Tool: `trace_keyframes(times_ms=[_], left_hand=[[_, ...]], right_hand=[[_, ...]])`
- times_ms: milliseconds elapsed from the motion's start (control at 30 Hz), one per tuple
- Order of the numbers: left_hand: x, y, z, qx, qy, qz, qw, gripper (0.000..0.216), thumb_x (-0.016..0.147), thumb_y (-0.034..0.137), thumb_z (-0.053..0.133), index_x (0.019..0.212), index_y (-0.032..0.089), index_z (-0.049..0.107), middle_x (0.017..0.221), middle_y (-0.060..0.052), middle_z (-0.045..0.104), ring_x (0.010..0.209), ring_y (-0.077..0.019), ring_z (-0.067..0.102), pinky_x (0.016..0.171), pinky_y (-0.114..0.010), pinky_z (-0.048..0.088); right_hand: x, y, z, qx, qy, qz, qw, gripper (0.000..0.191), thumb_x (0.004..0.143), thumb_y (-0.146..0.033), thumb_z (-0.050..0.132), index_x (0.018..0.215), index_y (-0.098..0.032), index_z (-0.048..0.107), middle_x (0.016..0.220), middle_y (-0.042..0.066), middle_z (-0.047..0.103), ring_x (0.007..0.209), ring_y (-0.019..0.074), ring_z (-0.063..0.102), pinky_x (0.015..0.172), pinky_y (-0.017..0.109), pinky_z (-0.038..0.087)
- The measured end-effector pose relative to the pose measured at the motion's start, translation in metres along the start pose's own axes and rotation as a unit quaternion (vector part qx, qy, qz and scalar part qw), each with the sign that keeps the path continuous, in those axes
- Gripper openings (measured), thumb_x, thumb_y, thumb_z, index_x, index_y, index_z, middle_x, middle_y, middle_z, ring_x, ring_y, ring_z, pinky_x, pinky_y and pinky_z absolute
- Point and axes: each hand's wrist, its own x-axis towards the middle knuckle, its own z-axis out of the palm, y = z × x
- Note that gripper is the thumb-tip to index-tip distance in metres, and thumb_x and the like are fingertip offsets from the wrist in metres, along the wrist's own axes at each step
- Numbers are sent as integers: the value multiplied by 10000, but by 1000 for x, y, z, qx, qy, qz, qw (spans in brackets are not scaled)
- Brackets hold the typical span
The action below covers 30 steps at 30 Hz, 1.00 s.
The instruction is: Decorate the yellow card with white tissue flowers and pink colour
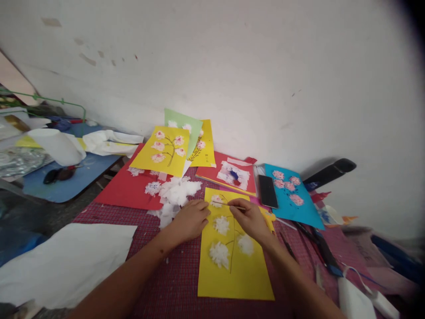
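A yellow sheet (232,270) lies in front of me on the red checked cloth, with a drawn branch and several white tissue flowers (221,225) on it. My right hand (250,218) pinches a thin stick or brush (226,204); its tip points left at the top flower on the sheet. My left hand (191,219) rests on the sheet's upper left edge, fingers curled down, beside a heap of white tissue pieces (175,192).
Finished flower sheets lean by the wall: yellow (161,153), green (182,122), blue (292,195). A black phone (267,190) lies near the blue one. Red paper (122,188), white paper (66,261), a paper roll (58,144), pens (318,243) at right.
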Motion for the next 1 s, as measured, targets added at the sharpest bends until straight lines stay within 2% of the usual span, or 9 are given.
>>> trace_keyframes(times_ms=[233,467,700,867,1000], left_hand=[[0,-1,1,-3,1,-1,1000,150,933,172,568,1039,185,674,1212,-99,645,1197,-263,574,1067,-429,437],[-1,-2,3,-3,-1,-1,1000,182,936,183,565,1080,191,675,1243,-103,640,1216,-267,566,1076,-434,429],[1,-2,3,-10,-2,1,1000,162,934,175,559,1043,190,677,1209,-101,648,1183,-267,581,1042,-439,452],[2,-3,3,-5,-10,8,1000,153,956,191,539,1034,182,671,1212,-108,639,1187,-270,574,1063,-448,436],[2,-3,2,-15,-20,9,1000,169,964,203,532,1059,182,670,1239,-112,626,1209,-275,557,1070,-457,431]], right_hand=[[1,4,4,-26,-11,-29,999,168,879,-296,582,887,-221,733,847,37,749,738,188,689,671,287,536],[-1,4,2,-47,-19,-32,998,168,879,-288,578,895,-230,734,840,34,746,735,192,688,652,289,534],[-7,8,-9,-14,29,-10,999,182,875,-346,603,904,-217,729,828,52,746,730,208,695,635,301,540],[-13,13,-8,-37,18,-13,999,173,867,-331,615,901,-217,741,864,57,752,758,213,700,685,320,544],[-17,18,-9,-14,30,3,999,186,865,-350,634,935,-219,747,897,64,758,776,212,702,681,313,542]])
